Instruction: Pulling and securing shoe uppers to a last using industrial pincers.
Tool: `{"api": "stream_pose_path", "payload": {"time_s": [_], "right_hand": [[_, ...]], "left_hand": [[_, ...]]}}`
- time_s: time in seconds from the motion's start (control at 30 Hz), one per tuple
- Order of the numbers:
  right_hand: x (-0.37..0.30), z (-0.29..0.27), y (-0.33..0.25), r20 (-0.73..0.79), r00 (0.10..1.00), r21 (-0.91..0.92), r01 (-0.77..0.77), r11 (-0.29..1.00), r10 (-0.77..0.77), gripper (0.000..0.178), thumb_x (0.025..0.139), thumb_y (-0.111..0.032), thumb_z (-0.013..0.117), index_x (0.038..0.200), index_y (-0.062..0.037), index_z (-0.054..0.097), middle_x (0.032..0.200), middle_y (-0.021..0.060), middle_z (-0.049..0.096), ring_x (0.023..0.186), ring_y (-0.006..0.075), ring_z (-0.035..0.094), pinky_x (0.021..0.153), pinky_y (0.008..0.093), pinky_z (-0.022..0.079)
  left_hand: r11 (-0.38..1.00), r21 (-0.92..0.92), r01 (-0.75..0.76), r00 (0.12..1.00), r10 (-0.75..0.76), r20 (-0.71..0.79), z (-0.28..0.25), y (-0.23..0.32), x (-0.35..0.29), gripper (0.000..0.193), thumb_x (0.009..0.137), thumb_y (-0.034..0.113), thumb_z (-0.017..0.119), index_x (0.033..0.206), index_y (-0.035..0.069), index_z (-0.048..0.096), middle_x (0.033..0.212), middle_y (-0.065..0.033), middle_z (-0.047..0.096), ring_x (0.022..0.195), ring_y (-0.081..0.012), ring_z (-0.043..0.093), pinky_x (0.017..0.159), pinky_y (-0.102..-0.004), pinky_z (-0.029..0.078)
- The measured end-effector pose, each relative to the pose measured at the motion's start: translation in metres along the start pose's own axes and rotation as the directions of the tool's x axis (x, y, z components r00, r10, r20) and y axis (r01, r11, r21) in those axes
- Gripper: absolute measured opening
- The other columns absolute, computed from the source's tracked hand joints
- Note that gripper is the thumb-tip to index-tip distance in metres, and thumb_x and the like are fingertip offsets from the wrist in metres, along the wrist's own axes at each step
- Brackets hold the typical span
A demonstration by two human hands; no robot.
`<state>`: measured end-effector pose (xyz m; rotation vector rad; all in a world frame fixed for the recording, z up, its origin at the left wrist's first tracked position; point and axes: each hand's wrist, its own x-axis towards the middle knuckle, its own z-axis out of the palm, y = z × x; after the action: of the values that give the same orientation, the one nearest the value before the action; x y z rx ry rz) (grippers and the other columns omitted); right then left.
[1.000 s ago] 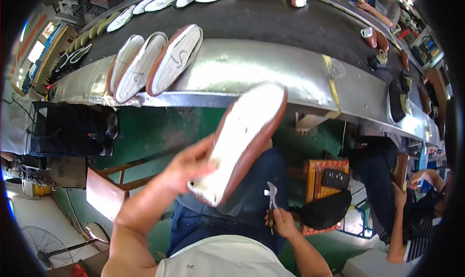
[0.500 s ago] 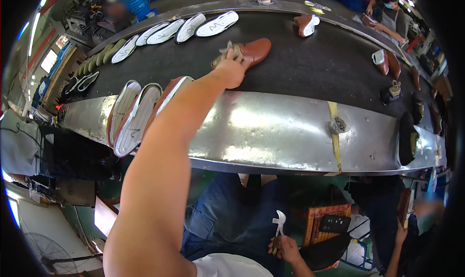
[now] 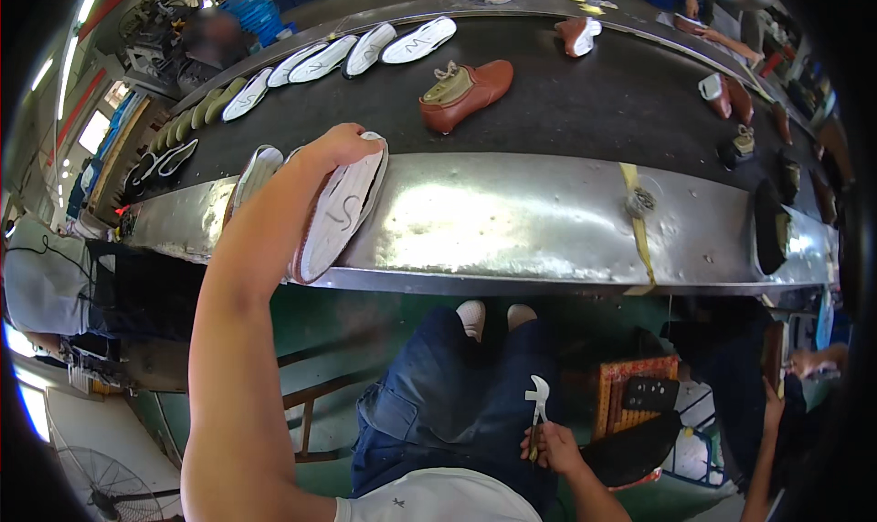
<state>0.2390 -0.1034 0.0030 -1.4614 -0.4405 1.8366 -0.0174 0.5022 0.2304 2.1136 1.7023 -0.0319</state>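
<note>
My left hand [image 3: 352,146] is closed on the upper end of a brown shoe with a white sole [image 3: 343,207], which stands sole-up at the metal edge of the bench. My left forearm hides part of another sole-up shoe [image 3: 258,170] just beside it. Low on the right, in front of my lap, my right hand [image 3: 553,446] grips steel lasting pincers [image 3: 537,401], their curved head upward. A brown shoe with a laced green last inside [image 3: 466,93] sits by itself on the dark belt.
White-soled shoes [image 3: 324,61] line the far left of the belt [image 3: 548,111]. A small cup of metal bits [image 3: 640,202] stands on the metal ledge [image 3: 512,216]. More shoes lie at right. A stool [image 3: 598,399] and a co-worker's arm [image 3: 767,431] are on my right.
My left hand let go of the brown shoe on the belt, came back toward me and took hold of the shoe at the bench edge. The pincers stay in my right hand.
</note>
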Motion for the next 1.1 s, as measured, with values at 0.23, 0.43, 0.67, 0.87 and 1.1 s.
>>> {"api": "stream_pose_path", "payload": {"time_s": [0.23,0.43,0.67,0.87,1.1], "right_hand": [[-0.029,0.021,0.051,-0.052,0.996,0.039,0.069,0.997,-0.067,0.051,0.109,-0.045,0.042,0.119,0.0026,0.057,0.096,0.0135,0.07,0.078,0.0212,0.072,0.059,0.0291,0.053],[-0.073,0.058,0.025,0.008,0.962,-0.285,0.265,0.921,-0.274,0.033,0.102,-0.023,0.06,0.126,0.0003,0.056,0.101,0.0097,0.067,0.084,0.0165,0.067,0.076,0.0315,0.055],[-0.122,0.121,-0.035,0.048,0.901,-0.735,0.325,0.595,-0.431,0.024,0.098,-0.019,0.063,0.114,-0.0011,0.062,0.082,0.0133,0.063,0.074,0.0253,0.063,0.072,0.0371,0.051],[-0.117,0.144,-0.055,0.096,0.951,-0.566,0.296,0.769,-0.295,0.024,0.1,-0.021,0.059,0.115,-0.0019,0.061,0.08,0.01,0.064,0.071,0.0188,0.062,0.07,0.0338,0.051],[-0.094,0.144,-0.074,0.253,0.957,-0.252,0.207,0.945,-0.142,0.026,0.102,-0.018,0.056,0.12,0.0005,0.06,0.091,0.0048,0.067,0.081,0.0153,0.065,0.075,0.0308,0.052]], "left_hand": [[0.523,-0.537,-0.662,0.72,0.644,-0.26,0.02,0.032,-0.241,0.077,0.089,0.022,0.078,0.154,0.007,0.041,0.135,-0.01,0.062,0.122,-0.016,0.058,0.108,-0.0333,0.043],[0.09,-0.939,-0.333,0.797,0.559,-0.229,0.188,-0.014,-0.376,0.085,0.091,0.014,0.074,0.16,0.003,0.027,0.157,-0.0121,0.04,0.14,-0.0177,0.041,0.116,-0.0345,0.031],[0.019,-0.998,-0.061,0.84,0.541,-0.042,0.281,-0.029,-0.389,0.058,0.107,0.041,0.051,0.15,0.006,0.037,0.133,-0.0116,0.06,0.123,-0.0184,0.056,0.106,-0.0366,0.045],[0.06,-0.982,-0.179,0.76,0.642,-0.1,0.277,-0.03,-0.397,0.066,0.105,0.033,0.058,0.156,0.008,0.025,0.135,-0.0105,0.056,0.127,-0.0204,0.052,0.112,-0.0373,0.038],[0.187,-0.954,-0.234,0.703,0.71,-0.033,0.274,-0.036,-0.389,0.07,0.106,0.028,0.057,0.16,0.011,0.015,0.152,-0.0134,0.04,0.141,-0.0251,0.038,0.12,-0.0392,0.027]]}}
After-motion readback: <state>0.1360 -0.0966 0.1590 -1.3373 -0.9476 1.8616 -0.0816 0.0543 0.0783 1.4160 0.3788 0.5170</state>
